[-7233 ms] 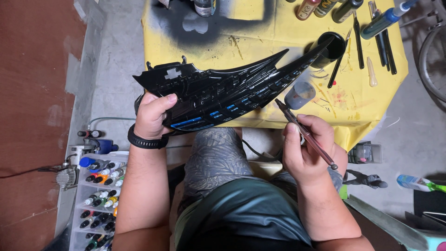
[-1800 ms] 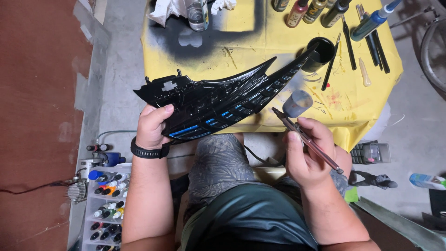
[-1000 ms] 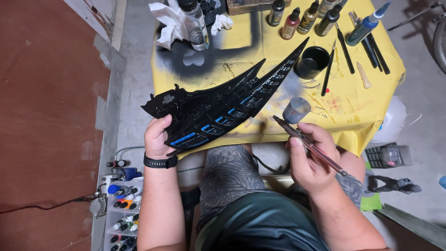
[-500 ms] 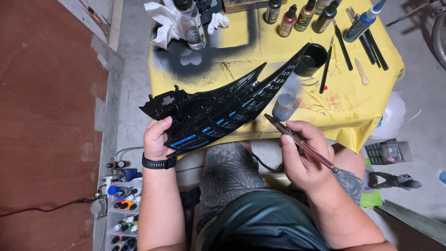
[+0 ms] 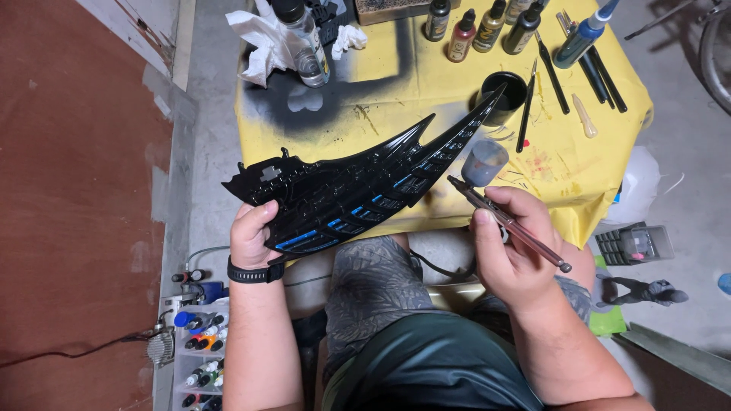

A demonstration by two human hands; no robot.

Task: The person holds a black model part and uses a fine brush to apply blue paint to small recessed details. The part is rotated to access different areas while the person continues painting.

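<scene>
You are gripping the near-left end of a glossy black, wing-shaped model part (image 5: 358, 190) in your left hand (image 5: 255, 232), fingers curled under its lower edge and thumb pressing on top, so the hand is pinching the piece firmly. Holding it by that blunt end seems to be keeping your fingers off the blue-accented panels along the middle, and it is tilting the ribbed face up toward you. The part is hovering over the near edge of the yellow-covered table (image 5: 579, 183), above your lap, not resting on anything. Its long axis is running from near left to far right, with the sharp tips pointing far right, the longest one reaching toward the black cup (image 5: 509, 93).

Your right hand (image 5: 514, 247) is closed around an airbrush (image 5: 506, 221), held pen-style, its paint cup (image 5: 484, 161) sitting upright on top. The nozzle is pointing left and slightly away, just beside the part's right-hand section, probably angled so the spray lands on the recessed slats.

Paint bottles (image 5: 491, 27) and brushes (image 5: 552, 72) are lying along the far right side, and crumpled paper towels (image 5: 263, 38) are sitting at the far left corner.
</scene>
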